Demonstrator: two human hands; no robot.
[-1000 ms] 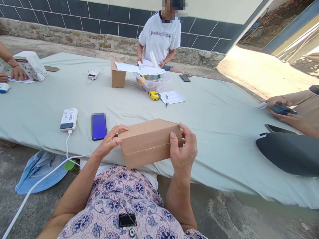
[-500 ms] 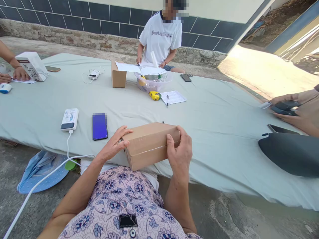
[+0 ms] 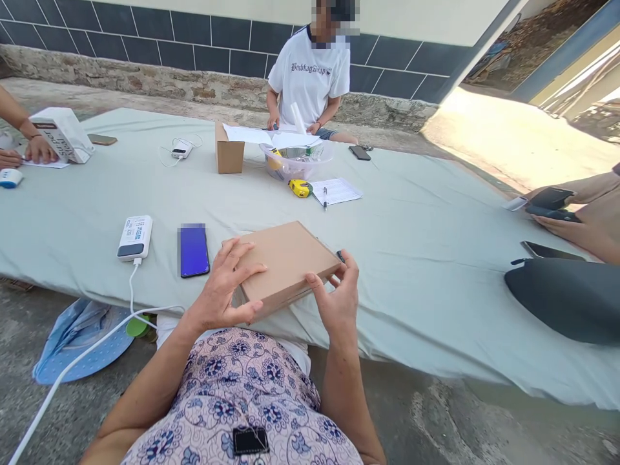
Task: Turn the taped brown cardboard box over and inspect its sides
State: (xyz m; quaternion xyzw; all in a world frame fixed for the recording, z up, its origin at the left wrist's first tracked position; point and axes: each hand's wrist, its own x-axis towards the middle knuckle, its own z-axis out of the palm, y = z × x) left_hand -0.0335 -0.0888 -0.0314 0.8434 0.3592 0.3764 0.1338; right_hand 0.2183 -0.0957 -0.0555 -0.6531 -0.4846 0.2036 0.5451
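A brown cardboard box [image 3: 288, 258] rests closed at the near edge of the cloth-covered table, its broad top face showing. My left hand [image 3: 230, 281] holds its left end, with fingers spread over the top and the thumb at the front edge. At the right corner, my right hand [image 3: 336, 294] grips the box between thumb and fingers; the fingertips are partly hidden behind it. A small dark object [image 3: 340, 256] shows by my right fingers, too little visible to name. Left of the box lies a phone [image 3: 194, 250] with a blue screen.
A white power bank [image 3: 134, 237] with a cable lies at left. Farther back are a tape measure [image 3: 300, 188], a paper sheet [image 3: 339, 192], a plastic basin [image 3: 290, 169] and another cardboard box [image 3: 229, 156]. A black bag [image 3: 562, 300] sits right. Other people sit around the table.
The box has tipped so more of its top and less of its front shows. My left hand has moved farther onto the top; my right hand has slid down to the right corner.
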